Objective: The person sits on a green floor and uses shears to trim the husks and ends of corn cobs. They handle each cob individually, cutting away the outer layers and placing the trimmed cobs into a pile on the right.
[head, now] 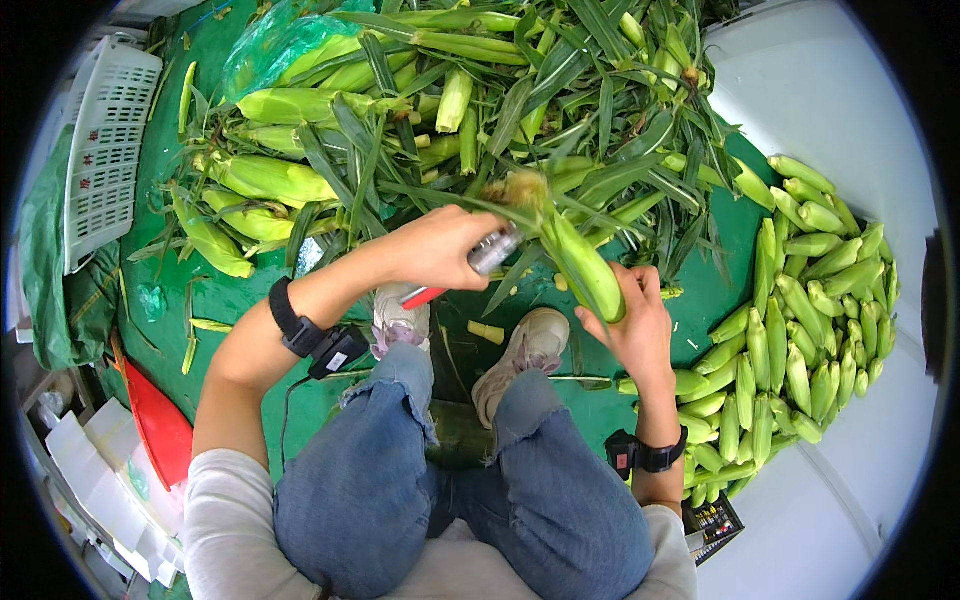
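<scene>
My left hand (457,244) is closed around a metal-bodied hand tool (493,251) with a red part; its exact kind is blurred. The tool's upper end is close to the silk end of an ear of corn in its green husk (583,262). My right hand (634,319) holds that ear by its lower end, tilted in front of me. Behind both hands lies a heap of unhusked corn ears (270,180) with long loose corn leaves (585,60). To the right, many trimmed ears in pale green husks (802,337) are piled up.
A white plastic basket (112,150) stands at the far left above green cloth (56,300). A red plastic piece (157,420) and white boxes (97,480) lie at lower left. Green plastic film (289,49) covers some ears. A cut stalk piece (486,332) lies between my shoes.
</scene>
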`<state>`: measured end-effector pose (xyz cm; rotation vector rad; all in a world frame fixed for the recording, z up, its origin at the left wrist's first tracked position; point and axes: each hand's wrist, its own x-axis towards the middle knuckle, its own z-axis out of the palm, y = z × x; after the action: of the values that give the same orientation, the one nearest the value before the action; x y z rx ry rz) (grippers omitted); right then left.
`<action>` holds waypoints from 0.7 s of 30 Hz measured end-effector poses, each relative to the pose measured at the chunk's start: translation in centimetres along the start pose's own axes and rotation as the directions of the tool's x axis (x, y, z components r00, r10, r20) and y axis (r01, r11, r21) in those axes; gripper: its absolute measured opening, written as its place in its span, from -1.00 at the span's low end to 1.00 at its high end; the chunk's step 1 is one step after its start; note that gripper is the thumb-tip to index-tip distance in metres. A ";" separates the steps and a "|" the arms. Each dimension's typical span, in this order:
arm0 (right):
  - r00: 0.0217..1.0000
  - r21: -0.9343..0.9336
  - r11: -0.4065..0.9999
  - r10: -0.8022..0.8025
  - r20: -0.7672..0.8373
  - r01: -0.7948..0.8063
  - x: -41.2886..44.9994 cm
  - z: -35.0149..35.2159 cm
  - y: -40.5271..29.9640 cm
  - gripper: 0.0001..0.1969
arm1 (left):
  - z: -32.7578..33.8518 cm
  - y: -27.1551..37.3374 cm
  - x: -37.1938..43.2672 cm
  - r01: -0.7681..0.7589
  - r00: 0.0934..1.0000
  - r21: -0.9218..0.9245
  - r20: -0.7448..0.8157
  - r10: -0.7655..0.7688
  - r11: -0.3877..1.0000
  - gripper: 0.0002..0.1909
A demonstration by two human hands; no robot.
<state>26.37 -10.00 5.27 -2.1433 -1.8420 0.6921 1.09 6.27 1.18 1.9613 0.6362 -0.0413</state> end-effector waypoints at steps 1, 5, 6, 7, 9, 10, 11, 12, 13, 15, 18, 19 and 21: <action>1.000 0.024 0.999 -0.027 -0.007 0.027 0.1 0.1 0.6 -0.38 | 0.4 -0.1 -0.4 0.032 0.993 0.021 -0.116 -0.029 0.999 -0.53; 0.945 0.921 0.250 0.209 0.250 -0.299 0.3 1.9 2.0 -0.40 | 0.9 -0.4 -1.8 0.309 0.942 -0.548 0.063 -0.329 0.778 -0.40; 0.932 0.931 0.061 0.086 0.353 -0.359 0.5 2.4 2.2 -0.40 | 1.1 -0.2 -2.2 0.310 0.949 -0.604 0.238 -0.206 0.734 -0.31; 0.899 0.900 -0.063 0.059 0.434 -0.430 0.5 3.1 2.0 -0.41 | 1.5 0.0 -2.0 0.280 0.940 -0.567 0.325 -0.102 0.775 -0.27; 0.827 0.799 -0.220 -0.079 0.557 -0.559 0.6 4.4 1.5 -0.37 | 3.0 1.2 -1.7 0.157 0.968 -0.723 0.247 0.040 0.673 -0.26; 0.795 0.748 -0.278 -0.138 0.590 -0.603 0.6 4.8 1.2 -0.34 | 3.4 1.5 -1.0 0.113 0.981 -0.726 0.188 0.038 0.678 -0.25; 0.767 0.696 -0.328 -0.197 0.611 -0.639 0.5 5.2 0.8 -0.32 | 3.8 1.8 -0.2 0.050 0.990 -0.719 0.128 0.062 0.693 -0.24; 0.732 0.645 -0.349 -0.269 0.626 -0.680 0.5 5.4 0.4 -0.28 | 4.3 2.2 0.3 -0.047 0.999 -0.699 -0.049 0.018 0.713 -0.30; 0.750 0.634 -0.406 -0.282 0.598 -0.658 0.5 5.3 0.0 -0.26 | 4.5 2.3 1.2 -0.147 0.978 -0.645 -0.209 0.012 0.750 -0.38; 0.776 0.593 -0.506 -0.330 0.538 -0.627 0.2 5.0 -0.9 -0.20 | 4.3 2.1 2.6 -0.069 0.934 -0.523 -0.334 -0.130 0.849 -0.43; 0.898 0.898 -0.035 0.030 0.440 -0.439 -0.7 4.0 -2.0 -0.41 | 3.1 0.9 3.1 -0.025 0.872 -0.930 -0.200 -0.447 0.367 -0.50; 0.936 0.922 0.159 0.054 0.348 -0.352 -1.0 3.9 -1.9 -0.44 | 2.8 0.5 2.6 0.061 0.875 -0.967 -0.069 -0.480 0.249 -0.50; 0.994 0.345 0.939 -0.054 0.096 0.017 -1.4 3.5 0.1 -0.40 | 2.1 -0.5 0.6 0.404 0.906 -0.538 0.349 -0.242 0.740 -0.33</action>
<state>24.60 -11.84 2.52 -1.8753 -1.6555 1.0492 1.92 4.92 -0.42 1.1808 0.7096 -0.2771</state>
